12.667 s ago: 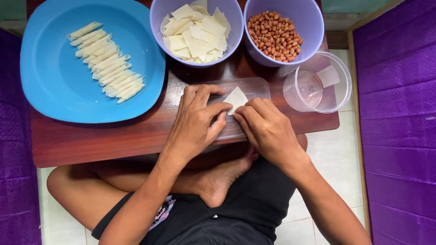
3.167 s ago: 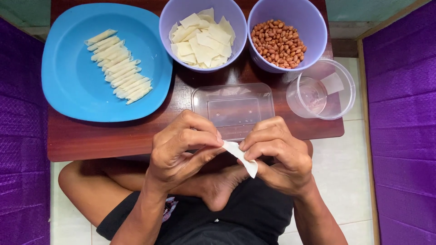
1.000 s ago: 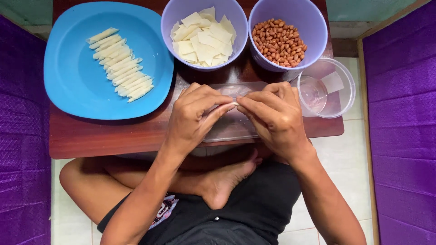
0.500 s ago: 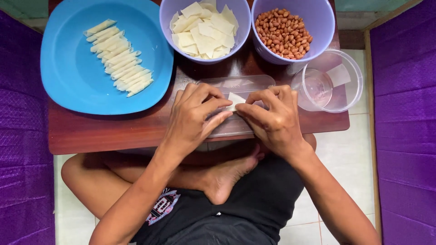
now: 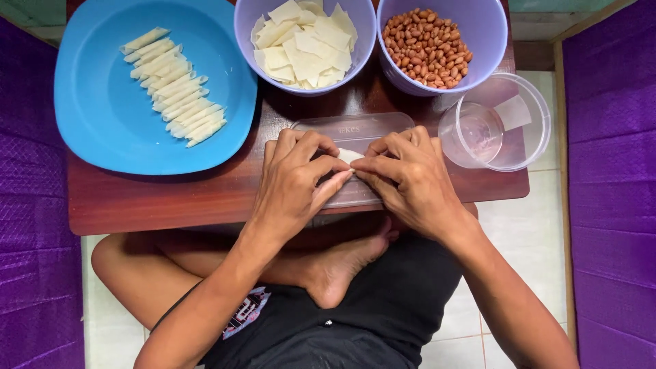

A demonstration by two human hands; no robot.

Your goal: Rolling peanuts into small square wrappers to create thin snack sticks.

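My left hand and my right hand meet over a clear plastic lid on the brown table. Between their fingertips they pinch a small pale wrapper, most of it hidden under my fingers. Beyond the hands stands a lilac bowl of square wrappers, and to its right a lilac bowl of peanuts. Several rolled white sticks lie in a row on the blue plate at the left.
A clear round container with a little water and a wrapper scrap stands at the table's right edge. Purple cushions flank both sides. My crossed legs and bare foot lie under the table's near edge, on a tiled floor.
Both hands came down from above my lap onto the clear lid. The flat wrapper seen half a second ago is now mostly covered by my fingers.
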